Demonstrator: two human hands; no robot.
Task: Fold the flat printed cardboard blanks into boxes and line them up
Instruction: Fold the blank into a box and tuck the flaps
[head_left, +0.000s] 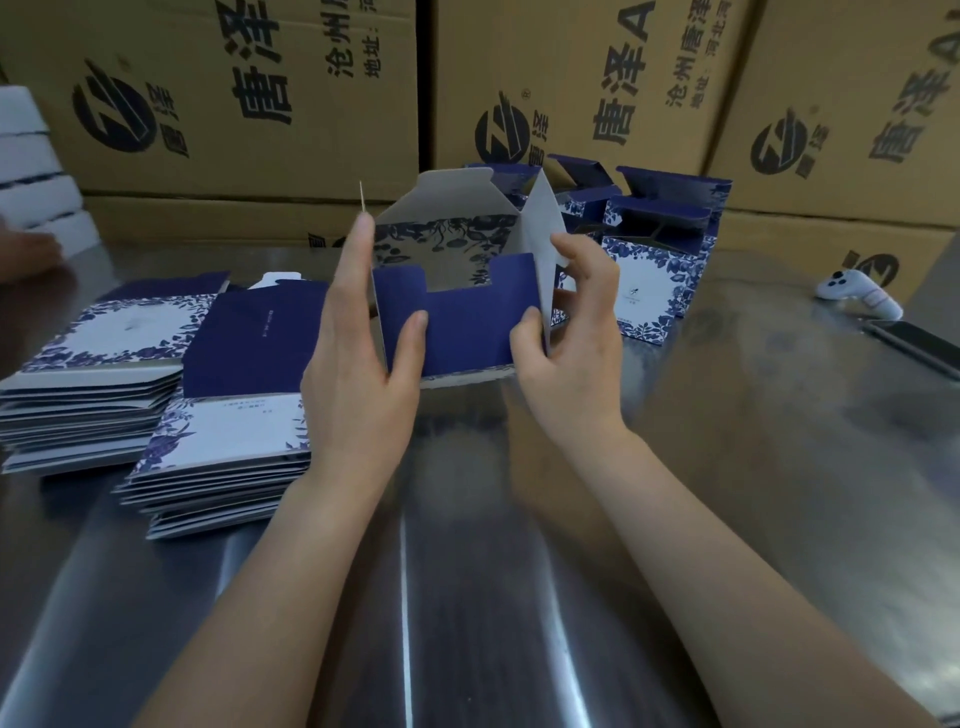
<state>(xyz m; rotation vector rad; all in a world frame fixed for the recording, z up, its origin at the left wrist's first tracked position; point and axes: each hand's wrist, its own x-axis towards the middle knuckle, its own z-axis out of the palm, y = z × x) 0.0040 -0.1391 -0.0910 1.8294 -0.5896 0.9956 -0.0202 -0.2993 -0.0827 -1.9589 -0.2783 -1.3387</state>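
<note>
A half-formed blue and white box is held upright above the steel table, its grey inside facing me and its flaps standing open. My left hand grips its left wall, thumb on the dark blue front flap. My right hand pinches the right side flap, which stands up grey. Two stacks of flat printed blanks lie at the left, one nearer and one further left. Several folded boxes stand in a group behind my right hand.
Large brown shipping cartons wall off the back of the table. A white controller and a dark phone lie at the right. White stacked items and another person's hand show at the far left.
</note>
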